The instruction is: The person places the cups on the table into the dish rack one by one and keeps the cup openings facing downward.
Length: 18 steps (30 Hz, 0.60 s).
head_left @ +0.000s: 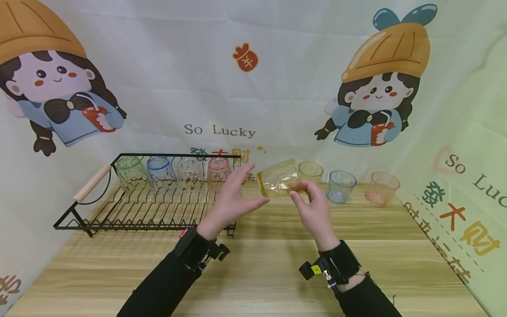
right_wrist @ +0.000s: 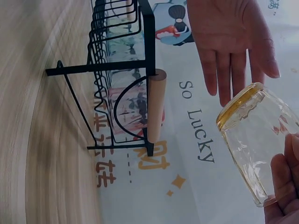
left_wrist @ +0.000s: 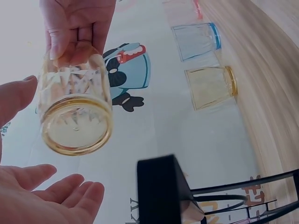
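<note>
A yellow-tinted drinking glass (head_left: 278, 179) hangs above the table, lying nearly sideways with its thick base toward the left. My right hand (head_left: 315, 212) pinches it near the rim, thumb on the near side. My left hand (head_left: 231, 200) is at the base end, thumb and fingers spread apart. In the left wrist view, the base of the glass (left_wrist: 77, 126) faces the gap between the left thumb and fingers, apart from them. The right wrist view has the left fingertips close to the amber base of the glass (right_wrist: 254, 144).
At the left stands a black wire dish rack (head_left: 146, 228) with a wooden handle (head_left: 93, 184). Upside-down green (head_left: 131, 174), blue (head_left: 161, 175), clear (head_left: 190, 175) and pink glasses (head_left: 219, 171) line its back. Upright yellow (head_left: 310, 171), blue (head_left: 341, 187) and pink glasses (head_left: 382, 188) stand at right.
</note>
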Tool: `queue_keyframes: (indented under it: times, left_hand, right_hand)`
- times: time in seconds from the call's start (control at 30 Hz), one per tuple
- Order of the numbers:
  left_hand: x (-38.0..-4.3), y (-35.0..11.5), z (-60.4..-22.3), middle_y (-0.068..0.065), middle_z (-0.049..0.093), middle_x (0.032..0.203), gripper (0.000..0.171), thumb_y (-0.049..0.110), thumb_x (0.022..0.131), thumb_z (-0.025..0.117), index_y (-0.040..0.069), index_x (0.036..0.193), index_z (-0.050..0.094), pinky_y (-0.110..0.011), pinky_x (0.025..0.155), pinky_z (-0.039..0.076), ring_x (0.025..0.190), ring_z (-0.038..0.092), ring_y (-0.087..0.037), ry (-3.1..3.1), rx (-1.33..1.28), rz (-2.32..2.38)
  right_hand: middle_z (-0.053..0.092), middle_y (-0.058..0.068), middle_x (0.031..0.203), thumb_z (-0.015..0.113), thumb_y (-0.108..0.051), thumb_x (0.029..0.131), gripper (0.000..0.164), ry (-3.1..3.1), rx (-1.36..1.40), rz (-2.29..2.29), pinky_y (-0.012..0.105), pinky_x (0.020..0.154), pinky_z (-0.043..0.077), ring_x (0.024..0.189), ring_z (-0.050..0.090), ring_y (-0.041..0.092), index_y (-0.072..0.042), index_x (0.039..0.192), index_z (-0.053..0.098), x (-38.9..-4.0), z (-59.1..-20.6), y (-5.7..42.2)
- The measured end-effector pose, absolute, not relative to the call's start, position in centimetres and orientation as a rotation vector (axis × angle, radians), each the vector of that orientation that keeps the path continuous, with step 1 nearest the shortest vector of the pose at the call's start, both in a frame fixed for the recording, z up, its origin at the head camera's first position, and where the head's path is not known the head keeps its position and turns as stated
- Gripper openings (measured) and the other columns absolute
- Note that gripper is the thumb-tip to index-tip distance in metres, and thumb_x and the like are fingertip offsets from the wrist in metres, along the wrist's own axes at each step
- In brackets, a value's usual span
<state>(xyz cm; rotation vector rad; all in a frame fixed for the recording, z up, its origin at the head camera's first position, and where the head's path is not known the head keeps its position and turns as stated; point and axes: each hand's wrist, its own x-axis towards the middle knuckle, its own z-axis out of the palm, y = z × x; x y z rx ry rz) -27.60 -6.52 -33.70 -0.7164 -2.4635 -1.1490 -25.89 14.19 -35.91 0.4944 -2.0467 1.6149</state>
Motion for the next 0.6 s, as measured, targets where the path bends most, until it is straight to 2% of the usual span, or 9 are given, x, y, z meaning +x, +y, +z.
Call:
queue_keyframes:
  times: [0.17, 0.3, 0.47, 0.6]
  left_hand:
    - [-27.55, -6.39, -33.84, -0.009, 0.037, 0.148, 0.094, 0.033, 0.072, 0.081, 0.012, 0.148, 0.03, -0.041, 0.101, 0.047, 0.123, 0.049, -0.031, -2.445, -0.719, -1.2]
    - [-27.5, -6.22, -33.9, -0.009, 0.037, 0.149, 0.094, 0.031, 0.071, 0.082, 0.011, 0.147, 0.03, -0.039, 0.101, 0.047, 0.124, 0.049, -0.03, -2.411, -0.727, -1.251]
    - [-27.43, -6.08, -33.94, -0.01, 0.039, 0.147, 0.093, 0.026, 0.071, 0.082, 0.01, 0.147, 0.031, -0.033, 0.1, 0.048, 0.13, 0.043, -0.024, -2.352, -0.767, -1.34]
    - [-27.42, -6.01, -34.02, -0.009, 0.04, 0.146, 0.092, 0.024, 0.072, 0.082, 0.012, 0.147, 0.031, -0.034, 0.099, 0.049, 0.129, 0.044, -0.023, -2.323, -0.766, -1.422]
  right_hand:
    - [0.063, 0.019, 0.098, 0.062, 0.001, 0.088, 0.015, -1.993, 0.554, 1.678, 0.028, 0.105, 0.041, 0.095, 0.059, 0.009, 0.006, 0.102, 0.059, -26.04, -36.4, 14.17]
    - [0.062, 0.019, 0.097, 0.061, 0.003, 0.087, 0.018, -1.965, 0.57, 1.727, 0.02, 0.101, 0.043, 0.093, 0.06, 0.006, 0.006, 0.104, 0.058, -25.84, -36.41, 13.95]
    - [0.063, 0.015, 0.097, 0.06, 0.004, 0.087, 0.016, -1.945, 0.581, 1.77, 0.019, 0.095, 0.048, 0.091, 0.061, 0.007, 0.007, 0.102, 0.058, -25.78, -36.34, 13.69]
    - [0.063, 0.004, 0.094, 0.06, 0.004, 0.087, 0.017, -1.933, 0.568, 1.803, 0.02, 0.093, 0.048, 0.09, 0.061, 0.008, 0.007, 0.103, 0.058, -25.69, -36.27, 13.58]
